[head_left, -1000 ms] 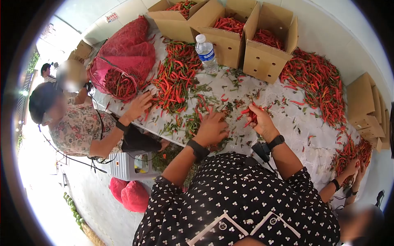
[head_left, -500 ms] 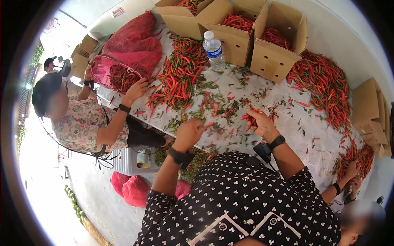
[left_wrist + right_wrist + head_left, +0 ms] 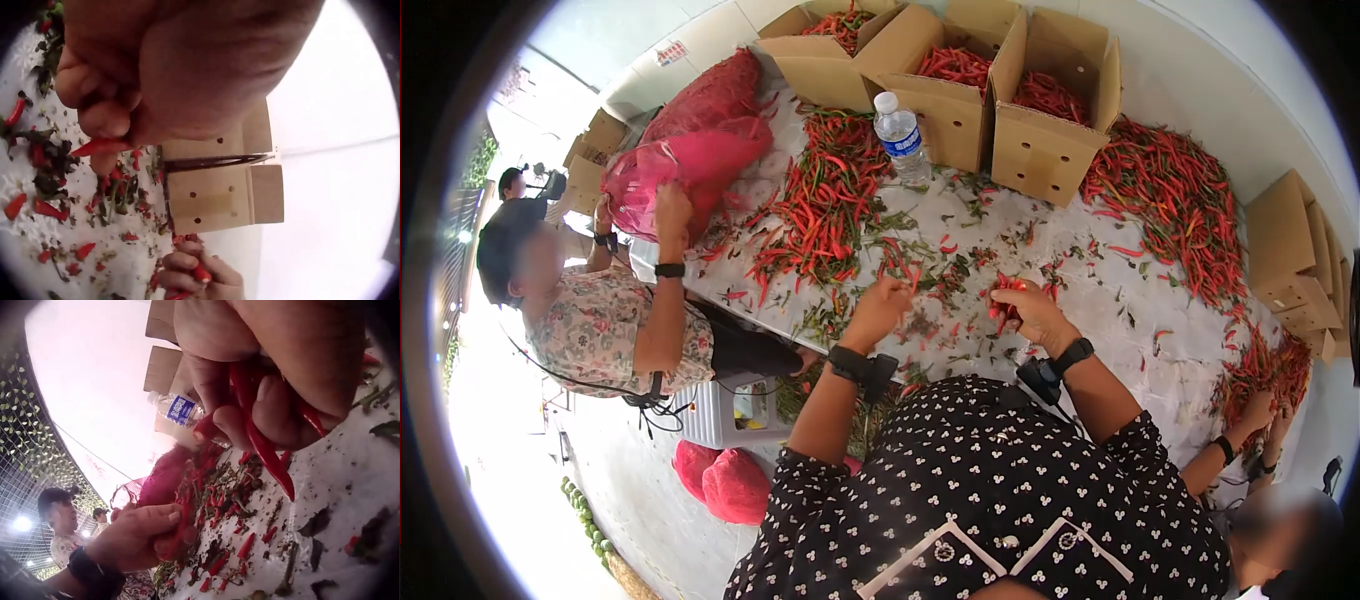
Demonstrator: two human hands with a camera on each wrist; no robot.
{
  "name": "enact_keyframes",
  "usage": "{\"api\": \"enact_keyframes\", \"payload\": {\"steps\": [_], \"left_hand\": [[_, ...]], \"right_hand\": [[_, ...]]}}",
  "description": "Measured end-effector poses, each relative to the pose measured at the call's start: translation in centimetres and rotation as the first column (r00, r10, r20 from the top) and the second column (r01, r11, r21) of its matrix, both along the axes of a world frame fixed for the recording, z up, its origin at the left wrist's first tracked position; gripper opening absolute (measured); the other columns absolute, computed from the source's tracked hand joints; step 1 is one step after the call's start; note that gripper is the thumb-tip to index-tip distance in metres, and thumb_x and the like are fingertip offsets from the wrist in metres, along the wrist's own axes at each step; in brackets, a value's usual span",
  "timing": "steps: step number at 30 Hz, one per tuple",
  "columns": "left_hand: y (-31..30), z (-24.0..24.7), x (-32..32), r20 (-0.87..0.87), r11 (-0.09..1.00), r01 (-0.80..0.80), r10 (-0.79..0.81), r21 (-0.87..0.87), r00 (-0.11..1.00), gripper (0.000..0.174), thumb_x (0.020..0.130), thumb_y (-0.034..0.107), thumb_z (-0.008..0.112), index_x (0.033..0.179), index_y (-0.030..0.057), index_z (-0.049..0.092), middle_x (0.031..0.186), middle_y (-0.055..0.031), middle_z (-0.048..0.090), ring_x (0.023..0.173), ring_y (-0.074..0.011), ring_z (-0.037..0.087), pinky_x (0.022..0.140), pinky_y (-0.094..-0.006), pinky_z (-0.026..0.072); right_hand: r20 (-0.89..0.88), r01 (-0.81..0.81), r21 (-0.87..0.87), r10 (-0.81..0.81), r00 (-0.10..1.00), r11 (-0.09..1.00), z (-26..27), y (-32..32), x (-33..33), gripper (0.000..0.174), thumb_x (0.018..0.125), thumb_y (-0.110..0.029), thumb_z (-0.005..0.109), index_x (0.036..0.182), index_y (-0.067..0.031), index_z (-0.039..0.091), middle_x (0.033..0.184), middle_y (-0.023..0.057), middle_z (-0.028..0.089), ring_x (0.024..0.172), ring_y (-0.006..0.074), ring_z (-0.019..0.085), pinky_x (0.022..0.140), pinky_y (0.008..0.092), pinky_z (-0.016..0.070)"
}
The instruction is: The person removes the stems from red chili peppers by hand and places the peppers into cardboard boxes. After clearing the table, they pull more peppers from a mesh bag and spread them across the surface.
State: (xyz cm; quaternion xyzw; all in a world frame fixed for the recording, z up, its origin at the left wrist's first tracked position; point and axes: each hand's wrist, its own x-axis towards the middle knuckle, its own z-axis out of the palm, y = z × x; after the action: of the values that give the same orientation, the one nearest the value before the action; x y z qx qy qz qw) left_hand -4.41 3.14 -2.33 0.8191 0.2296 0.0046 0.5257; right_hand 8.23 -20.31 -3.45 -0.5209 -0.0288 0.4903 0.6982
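Observation:
My left hand [image 3: 878, 314] is over the near side of the white-covered table, its thumb and fingers pinching a red chili pepper [image 3: 99, 147]. A short way to the right, my right hand [image 3: 1040, 314] grips several red chilies [image 3: 265, 447] in curled fingers, tips poking out below. Stems, leaves and broken bits of chili [image 3: 945, 280] litter the cloth under and between both hands. Beyond the left hand lies a heap of red and green chilies [image 3: 830, 200].
Cardboard boxes [image 3: 1045, 158] of chilies line the wall, with a water bottle [image 3: 902, 140] before them. Another heap of chilies [image 3: 1170, 200] lies at right. On the left a person [image 3: 600, 320] handles a pink mesh sack [image 3: 700, 170]; another person's hands [image 3: 1265, 415] work at far right.
My left hand went left, then came back slightly right and up, now pinching a chili. My right hand still holds its chilies. The person at left has pulled the sack's mesh over its opening.

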Motion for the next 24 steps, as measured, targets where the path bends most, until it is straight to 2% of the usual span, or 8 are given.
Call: {"api": "enact_keyframes", "payload": {"steps": [4, 6, 8, 11, 14, 18, 20, 24], "left_hand": [[2.6, 0.1, 0.8, 0.117, 0.95, -0.266, 0.248, 0.167, 0.962, 0.026, 0.078, 0.016, 0.057, 0.096, -0.0022, 0.054, 0.071, -0.0105, 0.059, 0.058, -0.0165, 0.056, 0.052, -0.0316, 0.0435], [5.3, -1.9, 2.1, 0.107, 0.951, -0.246, 0.229, 0.187, 0.967, 0.024, 0.074, 0.017, 0.061, 0.089, -0.0015, 0.056, 0.071, -0.0123, 0.059, 0.059, -0.0218, 0.058, 0.054, -0.0345, 0.0449], [4.8, -0.5, 3.1, 0.049, 0.838, -0.094, 0.08, 0.538, 0.996, 0.028, 0.075, 0.024, 0.062, 0.079, -0.0022, 0.057, 0.067, -0.0126, 0.059, 0.06, -0.0257, 0.057, 0.056, -0.038, 0.0445], [3.6, -1.2, 4.3, -0.099, 0.696, 0.086, -0.021, 0.713, 0.995, 0.032, 0.073, 0.03, 0.062, 0.071, -0.0009, 0.057, 0.069, -0.0182, 0.058, 0.064, -0.0339, 0.057, 0.059, -0.0433, 0.0443], [1.3, -0.5, 4.5, -0.151, 0.711, 0.057, 0.07, 0.701, 0.986, 0.03, 0.073, 0.029, 0.061, 0.069, -0.0008, 0.057, 0.07, -0.0204, 0.058, 0.066, -0.0364, 0.056, 0.061, -0.0458, 0.0439], [1.0, -1.9, 3.8, -0.1, 0.677, 0.187, -0.166, 0.712, 0.981, 0.024, 0.071, 0.022, 0.06, 0.068, -0.002, 0.056, 0.069, -0.0208, 0.058, 0.069, -0.037, 0.058, 0.064, -0.0443, 0.0468], [0.3, -1.9, 3.6, -0.084, 0.683, 0.153, -0.134, 0.714, 0.987, 0.023, 0.071, 0.02, 0.058, 0.071, -0.0023, 0.055, 0.069, -0.0214, 0.058, 0.07, -0.0372, 0.057, 0.064, -0.0448, 0.0458], [-2.9, 1.3, 2.9, 0.034, 0.833, 0.15, -0.199, 0.533, 0.979, 0.02, 0.074, 0.019, 0.057, 0.077, -0.0007, 0.054, 0.069, -0.0201, 0.057, 0.069, -0.0363, 0.057, 0.063, -0.0434, 0.0443]], "right_hand": [[0.0, 0.0, -0.057, 0.0, 1.0, 0.998, 0.2, 0.3, -0.4, 0.01, 0.08, -0.016, 0.057, 0.086, -0.0088, 0.058, 0.074, 0.0014, 0.06, 0.061, 0.0097, 0.055, 0.047, 0.0237, 0.0405], [0.009, -0.007, -0.07, 0.008, 1.0, 0.998, 0.1, 0.3, -0.4, 0.01, 0.08, -0.016, 0.057, 0.087, -0.0088, 0.058, 0.074, 0.0013, 0.059, 0.061, 0.0097, 0.055, 0.047, 0.0234, 0.0403], [0.018, -0.016, -0.085, 0.017, 1.0, 0.996, 0.1, 0.2, -0.5, 0.01, 0.08, -0.016, 0.057, 0.087, -0.0089, 0.058, 0.073, 0.0011, 0.059, 0.061, 0.0096, 0.055, 0.047, 0.0231, 0.04], [0.028, -0.025, -0.075, 0.027, 0.999, 0.997, 0.3, 0.1, -0.4, 0.01, 0.08, -0.016, 0.057, 0.087, -0.0089, 0.058, 0.072, 0.001, 0.059, 0.06, 0.0094, 0.054, 0.045, 0.0224, 0.038], [0.014, -0.031, -0.074, 0.032, 0.999, 0.997, -0.2, -0.2, -0.2, 0.011, 0.079, -0.015, 0.057, 0.088, -0.0084, 0.058, 0.071, 0.0012, 0.059, 0.058, 0.0091, 0.054, 0.043, 0.0223, 0.0359], [0.02, -0.003, -0.054, 0.004, 1.0, 0.999, -0.9, -0.3, 0.0, 0.012, 0.079, -0.014, 0.056, 0.089, -0.0077, 0.058, 0.069, 0.0017, 0.058, 0.057, 0.0088, 0.053, 0.042, 0.0224, 0.0351], [0.043, -0.018, -0.032, 0.02, 0.999, 0.999, -1.0, 0.0, 0.1, 0.012, 0.079, -0.014, 0.056, 0.09, -0.0075, 0.058, 0.068, 0.0018, 0.058, 0.057, 0.0088, 0.053, 0.042, 0.0221, 0.0349], [0.084, 0.03, -0.03, -0.028, 0.996, 0.999, 0.9, 1.0, -0.6, 0.01, 0.08, -0.015, 0.056, 0.086, -0.0077, 0.057, 0.062, 0.0008, 0.056, 0.045, 0.006, 0.047, 0.036, 0.0193, 0.028]]}}
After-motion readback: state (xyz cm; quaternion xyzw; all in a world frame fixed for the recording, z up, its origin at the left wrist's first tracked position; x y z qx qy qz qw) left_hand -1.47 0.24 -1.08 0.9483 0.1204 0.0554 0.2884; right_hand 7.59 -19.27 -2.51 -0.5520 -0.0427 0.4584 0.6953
